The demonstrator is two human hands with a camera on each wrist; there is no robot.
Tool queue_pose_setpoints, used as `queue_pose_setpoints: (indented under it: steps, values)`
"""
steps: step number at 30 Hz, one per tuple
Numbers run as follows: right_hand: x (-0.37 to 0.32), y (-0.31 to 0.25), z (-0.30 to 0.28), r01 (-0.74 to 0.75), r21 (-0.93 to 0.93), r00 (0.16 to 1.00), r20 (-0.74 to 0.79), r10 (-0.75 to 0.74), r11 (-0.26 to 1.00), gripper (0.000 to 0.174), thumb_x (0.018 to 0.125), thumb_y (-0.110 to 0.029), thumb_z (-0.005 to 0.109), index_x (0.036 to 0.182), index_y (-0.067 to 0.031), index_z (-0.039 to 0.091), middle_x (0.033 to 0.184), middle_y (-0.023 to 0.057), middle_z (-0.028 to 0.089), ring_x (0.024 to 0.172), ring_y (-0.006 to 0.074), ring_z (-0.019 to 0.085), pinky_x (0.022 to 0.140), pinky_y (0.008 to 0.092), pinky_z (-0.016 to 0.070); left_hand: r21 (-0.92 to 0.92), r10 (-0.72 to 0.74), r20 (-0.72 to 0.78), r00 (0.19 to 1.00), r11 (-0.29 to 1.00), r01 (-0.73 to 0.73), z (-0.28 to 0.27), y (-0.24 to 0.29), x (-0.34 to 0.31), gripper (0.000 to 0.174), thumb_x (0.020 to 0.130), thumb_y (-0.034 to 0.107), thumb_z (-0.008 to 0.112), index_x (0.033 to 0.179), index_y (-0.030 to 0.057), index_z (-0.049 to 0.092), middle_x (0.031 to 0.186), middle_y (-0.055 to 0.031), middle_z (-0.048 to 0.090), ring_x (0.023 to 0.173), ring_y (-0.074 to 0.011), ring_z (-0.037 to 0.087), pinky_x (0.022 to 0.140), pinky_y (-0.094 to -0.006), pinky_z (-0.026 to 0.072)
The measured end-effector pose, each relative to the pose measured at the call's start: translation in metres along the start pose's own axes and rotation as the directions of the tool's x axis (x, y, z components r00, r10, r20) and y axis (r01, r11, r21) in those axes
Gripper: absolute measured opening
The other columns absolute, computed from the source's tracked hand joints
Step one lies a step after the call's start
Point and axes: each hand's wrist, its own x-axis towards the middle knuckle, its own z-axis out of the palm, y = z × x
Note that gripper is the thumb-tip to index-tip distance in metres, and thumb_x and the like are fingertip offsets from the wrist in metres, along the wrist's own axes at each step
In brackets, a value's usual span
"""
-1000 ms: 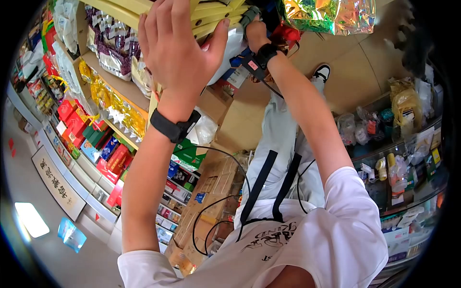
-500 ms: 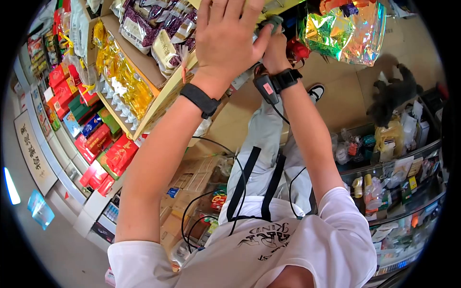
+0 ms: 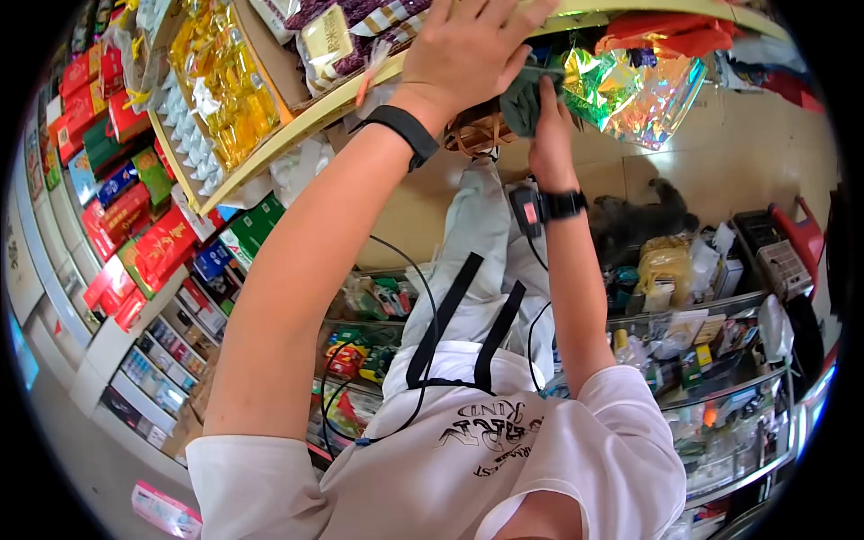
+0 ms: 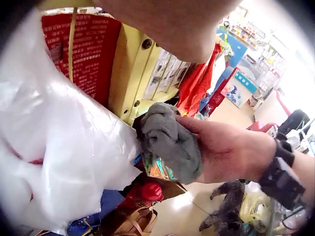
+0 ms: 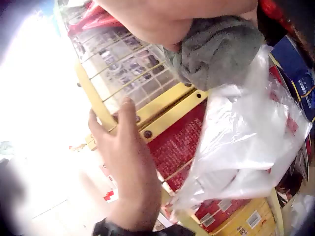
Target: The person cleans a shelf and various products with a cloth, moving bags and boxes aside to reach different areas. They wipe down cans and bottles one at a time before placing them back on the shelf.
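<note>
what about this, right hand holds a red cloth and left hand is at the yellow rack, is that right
Not quite: the cloth is grey, not red, as the right wrist view shows. The right hand does hold it, and the left hand is at the yellow rack.

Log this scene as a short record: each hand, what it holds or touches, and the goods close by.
Left hand: rests on the pale yellow rack frame, fingers extended
Right hand: grips the crumpled grey-green cloth
Cloth position: beside the frame
Below cloth, right wrist view: translucent white plastic bag
Right of cloth, head view: shiny iridescent foil bag
Left of cloth, head view: golden-yellow shiny packets
</note>
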Motion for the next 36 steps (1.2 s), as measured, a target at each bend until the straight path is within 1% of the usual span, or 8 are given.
queue_pose_setpoints:
  steps: [11,19,21,23,25,31,33,36]
  values:
    - [-0.068,-0.056,-0.028,-0.129,0.027,0.987,-0.095,0.131,0.991,0.046,0.103,-0.037,0.056,0.137,-0.0056,0.057,0.134,0.0081,0.065,0.124,0.0232,0.061,0.108,0.0393,0.0465,0.007,-0.011,-0.177,0.984,1.0,0.013,0.015,-0.003,-0.007,0.052,0.093,0.017,0.054,0.144,0.0095,0.054,0.107,-0.0098,0.063,0.113,-0.0282,0.058,0.109,-0.0452,0.0417]
    - [-0.102,-0.067,-0.017,0.028,-0.153,0.99,-0.133,-0.049,0.988,0.043,0.105,-0.035,0.055,0.134,-0.0035,0.057,0.132,0.0096,0.067,0.124,0.0227,0.062,0.109,0.0396,0.0457,-0.119,-0.087,-0.362,0.928,0.992,0.047,0.034,0.005,-0.009,0.043,0.092,0.018,0.06,0.134,0.0119,0.061,0.103,-0.0086,0.065,0.106,-0.0299,0.06,0.101,-0.0434,0.0468]
    - [-0.121,-0.076,0.003,0.083,-0.182,0.993,-0.065,-0.096,0.98,0.044,0.107,-0.036,0.05,0.137,-0.004,0.054,0.133,0.0096,0.065,0.123,0.0235,0.062,0.109,0.0392,0.0454,-0.357,-0.23,-0.271,0.935,0.926,0.125,0.041,0.018,-0.013,0.064,0.083,0.038,0.075,0.141,0.0165,0.058,0.129,-0.0092,0.063,0.121,-0.0295,0.059,0.105,-0.0454,0.0454]
    - [-0.131,-0.075,0.013,0.12,-0.233,0.99,-0.049,-0.135,0.965,0.045,0.108,-0.038,0.048,0.138,-0.0047,0.053,0.133,0.0097,0.065,0.122,0.0234,0.062,0.109,0.0386,0.0458,-0.632,-0.33,-0.316,0.89,0.773,0.062,-0.008,0.026,-0.04,0.049,0.088,0.04,0.07,0.131,0.0193,0.065,0.125,-0.0073,0.064,0.118,-0.0293,0.061,0.102,-0.0478,0.0489]
    - [-0.142,-0.072,0.029,0.166,-0.273,0.983,-0.031,-0.181,0.948,0.046,0.109,-0.039,0.045,0.139,-0.0053,0.052,0.134,0.0097,0.064,0.122,0.0233,0.062,0.108,0.0381,0.0462,-0.84,-0.322,0.023,0.946,0.506,0.193,-0.042,0.039,-0.088,0.046,0.091,0.039,0.07,0.132,0.0183,0.065,0.123,-0.0097,0.066,0.116,-0.0316,0.064,0.099,-0.0442,0.0524]
    - [-0.185,-0.05,0.141,-0.109,-0.438,0.788,0.509,0.346,0.892,0.043,0.112,-0.036,0.04,0.133,-0.0034,0.058,0.121,0.0066,0.067,0.107,0.0217,0.066,0.087,0.0353,0.054,-0.757,-0.6,-0.152,0.785,0.582,0.298,-0.084,-0.039,-0.21,0.037,0.09,0.024,0.077,0.123,0.0122,0.067,0.118,-0.0104,0.068,0.109,-0.0332,0.066,0.094,-0.0416,0.054]
    - [-0.166,-0.037,0.176,0.623,-0.665,0.76,0.639,-0.118,0.411,0.044,0.111,-0.038,0.042,0.117,-0.0024,0.068,0.103,0.0095,0.071,0.095,0.0199,0.069,0.079,0.0356,0.0559,-0.632,-0.707,-0.383,0.594,0.67,0.39,-0.08,-0.075,-0.233,0.026,0.086,0.024,0.081,0.107,0.0128,0.07,0.105,-0.0072,0.069,0.097,-0.03,0.068,0.083,-0.0387,0.0563]
    - [-0.118,0.001,0.227,0.801,-0.594,0.572,0.728,-0.377,0.069,0.031,0.105,-0.027,0.052,0.094,-0.0025,0.067,0.085,0.0184,0.068,0.082,0.0325,0.068,0.073,0.0443,0.0535,-0.215,-0.667,-0.407,0.624,0.734,0.644,-0.073,-0.105,-0.254,0.017,0.084,0.026,0.082,0.088,0.0158,0.069,0.087,-0.0016,0.066,0.08,-0.0251,0.066,0.066,-0.0347,0.0544]
